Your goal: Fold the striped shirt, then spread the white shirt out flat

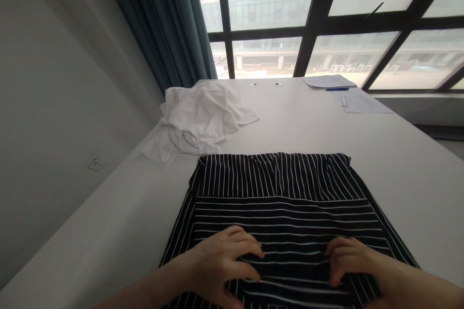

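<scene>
A black garment with thin white stripes (286, 212) lies flat on the white table, with a folded-over layer across its far part whose stripes run the other way. My left hand (224, 263) rests on the near part of the cloth, fingers slightly curved and pointing right. My right hand (348, 258) lies on the same cloth, its fingers curling downward, a short gap from my left hand. Neither hand visibly pinches the fabric. Further back on the left sits a crumpled white cloth (199, 118), well away from both hands.
The white table (319, 130) runs along a grey wall (54, 106) on the left. Papers (364, 103) and a blue pen (337, 89) lie at the far right. Two small round grommets sit at the far edge, before a large window (268, 5).
</scene>
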The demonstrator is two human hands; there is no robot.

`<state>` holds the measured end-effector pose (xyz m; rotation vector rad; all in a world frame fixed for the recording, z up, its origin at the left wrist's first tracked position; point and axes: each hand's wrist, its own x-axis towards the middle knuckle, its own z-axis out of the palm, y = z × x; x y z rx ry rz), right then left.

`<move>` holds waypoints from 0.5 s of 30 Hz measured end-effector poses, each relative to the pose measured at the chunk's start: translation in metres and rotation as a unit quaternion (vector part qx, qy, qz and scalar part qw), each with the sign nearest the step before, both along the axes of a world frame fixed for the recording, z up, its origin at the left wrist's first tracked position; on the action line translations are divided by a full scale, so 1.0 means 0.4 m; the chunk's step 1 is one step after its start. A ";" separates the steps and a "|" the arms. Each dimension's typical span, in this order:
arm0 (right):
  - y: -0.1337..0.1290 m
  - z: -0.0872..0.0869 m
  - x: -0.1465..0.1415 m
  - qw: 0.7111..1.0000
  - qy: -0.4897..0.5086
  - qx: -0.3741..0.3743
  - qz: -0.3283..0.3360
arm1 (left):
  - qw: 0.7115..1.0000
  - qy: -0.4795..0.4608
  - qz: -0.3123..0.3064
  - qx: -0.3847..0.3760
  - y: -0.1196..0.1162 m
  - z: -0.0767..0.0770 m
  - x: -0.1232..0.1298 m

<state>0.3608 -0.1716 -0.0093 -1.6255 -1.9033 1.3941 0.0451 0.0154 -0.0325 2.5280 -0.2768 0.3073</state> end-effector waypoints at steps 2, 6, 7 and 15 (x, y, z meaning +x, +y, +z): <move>0.014 -0.011 0.022 0.999 -0.026 0.009 -0.030 | 1.000 0.015 0.017 -0.019 0.011 -0.008 0.001; 0.088 -0.069 0.068 0.950 -0.177 0.198 -0.167 | 0.974 0.042 0.215 0.066 0.066 -0.040 0.013; 0.109 -0.090 0.076 0.929 -0.221 0.239 -0.176 | 0.959 0.055 0.259 0.100 0.083 -0.052 0.017; 0.225 -0.201 0.108 0.885 -0.382 0.247 -0.098 | 0.922 0.135 0.302 0.202 0.195 -0.120 0.057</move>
